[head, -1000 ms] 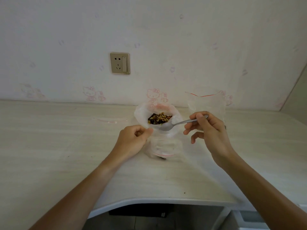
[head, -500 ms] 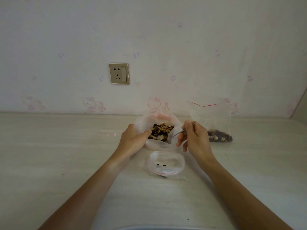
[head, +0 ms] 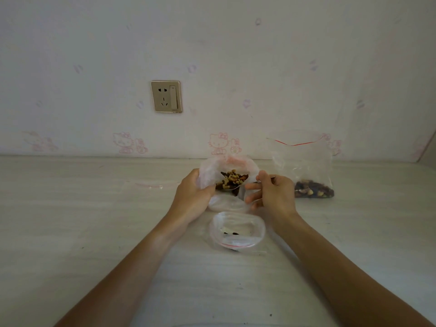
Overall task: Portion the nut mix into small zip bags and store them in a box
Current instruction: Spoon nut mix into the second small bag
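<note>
the left hand (head: 192, 199) gripped the left edge of the large bag (head: 207, 172) of nut mix (head: 232, 180), a small open zip bag (head: 237, 232) lay near it, and the right hand (head: 273, 194) pinched a spoon (head: 238, 187) dipped into the mix, with a filled bag (head: 306, 171) standing far right

Left half of the table (head: 77, 208) lies open. Standing bag (head: 304, 166) blocks the right; open small bag (head: 237, 228) sits near, perhaps touching the big bag (head: 226, 185).

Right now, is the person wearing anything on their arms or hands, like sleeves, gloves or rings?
No. The left hand and right hand are bare, with no gloves, rings or watch showing. Both forearms are uncovered as far as the picture shows; no sleeves appear.
</note>
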{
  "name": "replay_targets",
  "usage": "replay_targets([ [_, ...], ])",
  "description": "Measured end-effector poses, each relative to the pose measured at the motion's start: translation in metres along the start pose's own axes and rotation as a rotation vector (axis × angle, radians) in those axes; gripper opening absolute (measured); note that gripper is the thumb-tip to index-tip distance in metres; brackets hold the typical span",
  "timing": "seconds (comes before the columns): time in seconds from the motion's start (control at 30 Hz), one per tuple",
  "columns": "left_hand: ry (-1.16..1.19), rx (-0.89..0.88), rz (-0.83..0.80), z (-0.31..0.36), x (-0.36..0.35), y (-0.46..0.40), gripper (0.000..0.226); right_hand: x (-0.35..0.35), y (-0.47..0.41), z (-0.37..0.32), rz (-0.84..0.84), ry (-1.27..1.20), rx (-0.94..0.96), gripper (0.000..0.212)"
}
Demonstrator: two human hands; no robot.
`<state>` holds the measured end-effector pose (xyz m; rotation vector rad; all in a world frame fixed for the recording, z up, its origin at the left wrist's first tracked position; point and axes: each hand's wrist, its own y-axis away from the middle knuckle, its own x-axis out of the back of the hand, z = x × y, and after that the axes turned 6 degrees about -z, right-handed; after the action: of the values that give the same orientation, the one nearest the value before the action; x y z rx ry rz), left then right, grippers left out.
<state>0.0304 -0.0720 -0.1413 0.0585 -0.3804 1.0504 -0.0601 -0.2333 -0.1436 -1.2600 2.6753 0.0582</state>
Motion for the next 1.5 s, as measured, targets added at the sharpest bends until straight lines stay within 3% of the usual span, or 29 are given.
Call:
replay_targets([
  [0.2, -0.045, -0.021, 0.019, -0.003, 0.003, 0.0, 0.016, -0.002, 0.006, 0.005, -0.053, 0.07, 0.031, 0.058],
  [0.33, -0.029, -0.046, 0.047, -0.007, 0.005, -0.001, 0.021, 0.0, 0.005, 0.005, -0.013, 0.098, 0.043, 0.033],
  [0.57, -0.09, -0.09, 0.085, -0.011, 0.009, 0.001, 0.018, 0.008, 0.006, 0.002, 0.043, 0.045, 0.002, 0.033],
  [0.77, -0.221, -0.044, 0.2, -0.01, 0.016, 0.012, 0.047, 0.014, 0.011, -0.003, 0.033, 0.013, 0.017, 0.031],
  [0.9, -0.317, -0.11, 0.259, -0.009, 0.016, 0.028, 0.04, 0.014, 0.012, -0.01, 0.015, 0.028, 0.052, 0.031],
  [1.0, -0.298, -0.181, 0.171, -0.009, 0.013, 0.04, 0.029, 0.015, 0.016, -0.019, 0.001, 0.019, 0.062, 0.029],
  [1.2, -0.367, -0.098, -0.045, -0.01, 0.007, 0.057, 0.059, 0.034, 0.043, -0.046, -0.064, -0.027, 0.101, 0.031],
  [1.37, -0.36, -0.063, -0.155, -0.01, 0.008, 0.056, 0.021, 0.057, 0.079, -0.052, -0.131, 0.009, 0.073, 0.031],
  [1.5, -0.217, -0.08, -0.185, -0.005, 0.008, 0.056, 0.009, 0.069, 0.098, -0.043, -0.212, 0.083, 0.059, 0.033],
])
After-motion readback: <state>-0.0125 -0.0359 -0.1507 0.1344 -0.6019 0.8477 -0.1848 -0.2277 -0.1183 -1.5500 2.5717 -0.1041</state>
